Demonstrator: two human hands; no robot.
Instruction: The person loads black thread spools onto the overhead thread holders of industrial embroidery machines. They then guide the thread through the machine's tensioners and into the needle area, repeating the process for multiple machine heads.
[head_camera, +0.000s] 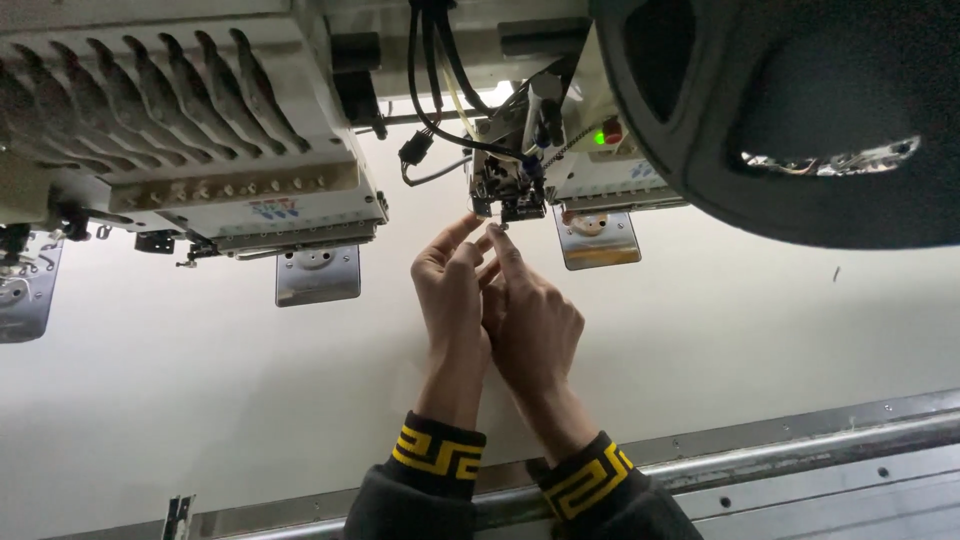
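Observation:
Both hands reach up together to a small dark needle assembly (510, 190) hanging under an embroidery machine head (590, 160). My left hand (452, 290) has its fingertips raised to the lower left corner of the assembly. My right hand (530, 315) presses against the left one, its index finger pointing up at the bottom of the assembly. Whether either hand pinches a thread or part is too small to tell. Both wrists wear dark sleeves with yellow patterned cuffs.
A second machine head (200, 130) with a row of curved levers sits at the upper left, with metal plates (318, 274) below the heads. Black cables (430, 90) hang above. A white work surface (250, 380) spreads beneath, a metal rail (800, 450) along the near edge. A dark round object (800, 110) fills the upper right.

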